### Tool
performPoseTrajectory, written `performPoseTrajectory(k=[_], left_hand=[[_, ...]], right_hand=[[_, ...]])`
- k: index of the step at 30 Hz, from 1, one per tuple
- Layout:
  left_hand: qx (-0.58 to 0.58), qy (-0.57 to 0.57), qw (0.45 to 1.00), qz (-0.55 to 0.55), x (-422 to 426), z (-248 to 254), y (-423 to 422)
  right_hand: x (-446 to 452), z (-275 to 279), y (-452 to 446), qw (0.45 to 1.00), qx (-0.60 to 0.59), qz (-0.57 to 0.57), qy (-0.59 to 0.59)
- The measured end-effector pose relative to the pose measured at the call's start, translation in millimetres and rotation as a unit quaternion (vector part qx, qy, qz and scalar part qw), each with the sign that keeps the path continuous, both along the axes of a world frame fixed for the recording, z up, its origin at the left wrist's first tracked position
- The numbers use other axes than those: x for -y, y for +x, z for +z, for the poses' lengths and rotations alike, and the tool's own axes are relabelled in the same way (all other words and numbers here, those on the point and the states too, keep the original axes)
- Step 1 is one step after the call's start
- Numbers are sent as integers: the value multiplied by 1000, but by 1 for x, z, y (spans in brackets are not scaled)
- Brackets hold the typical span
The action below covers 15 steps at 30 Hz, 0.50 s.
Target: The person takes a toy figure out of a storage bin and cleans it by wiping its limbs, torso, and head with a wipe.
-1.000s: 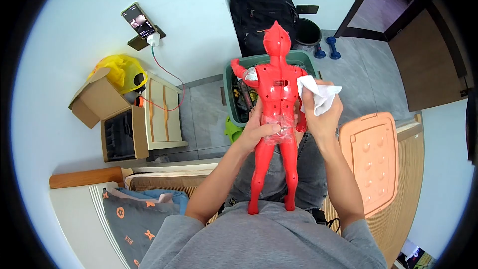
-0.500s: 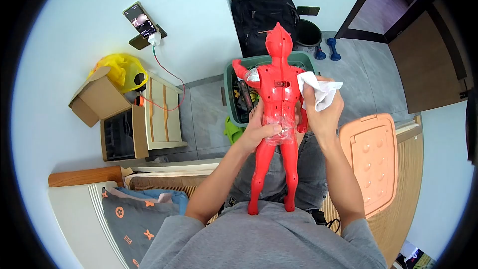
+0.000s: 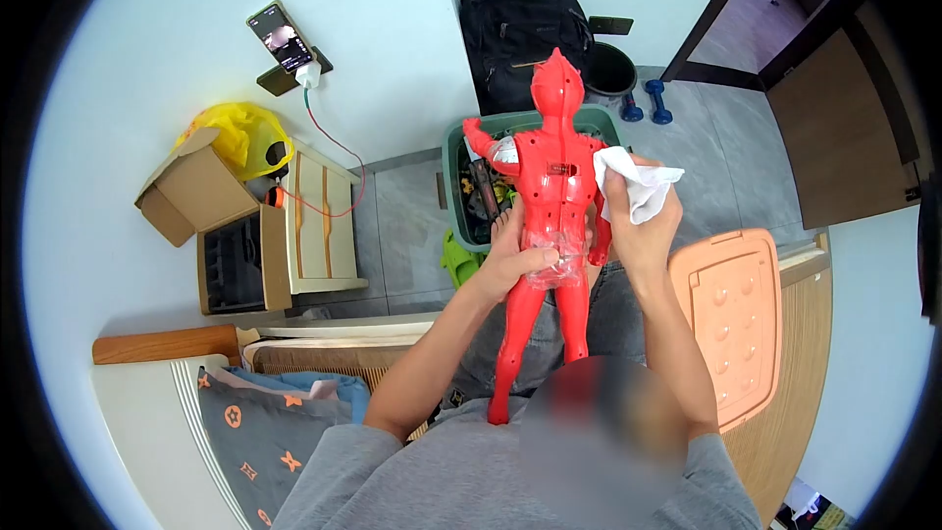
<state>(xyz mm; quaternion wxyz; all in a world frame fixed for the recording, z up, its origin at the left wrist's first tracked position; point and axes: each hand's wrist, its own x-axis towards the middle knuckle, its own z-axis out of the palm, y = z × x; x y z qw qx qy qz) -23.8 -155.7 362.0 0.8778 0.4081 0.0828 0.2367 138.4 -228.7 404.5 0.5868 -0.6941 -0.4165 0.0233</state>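
Note:
A large red toy figure [image 3: 558,191] stands upright over my lap, its back toward me and clear film or tape around its waist. My left hand [image 3: 514,253] grips it at the waist, the thumb lying across the wrapped part. My right hand [image 3: 648,221] pinches a white cloth or tissue [image 3: 640,183] against the figure's right shoulder and upper arm. A round blurred patch hides one lower leg of the figure and part of my shirt.
Behind the figure, a green bin [image 3: 454,152] holds assorted items. A peach lid [image 3: 731,324] lies at right. A black backpack [image 3: 520,34], blue dumbbells [image 3: 658,101], an open cardboard box [image 3: 221,201], a small cabinet [image 3: 329,226] and a charging phone [image 3: 283,36] surround the area.
The figure and both hands sit very slightly farther right and lower in view, with the cloth still at the shoulder. A blurred patch now covers the lower middle.

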Motion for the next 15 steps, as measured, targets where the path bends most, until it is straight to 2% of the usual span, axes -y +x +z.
performPoseTrajectory(k=[5,8,10,15], left_hand=[[3,7,1000,26,0,-8,-1],[-34,71,996,38,-1,-12,-2],[-21,30,998,49,4,-2,1],[-25,58,997,51,1,-11,0]], right_hand=[[4,-14,-1,1000,-28,5,12],[7,-14,-3,999,-15,4,33],[4,-10,-2,1000,0,-9,18],[-4,-7,1,999,-6,-17,30]])
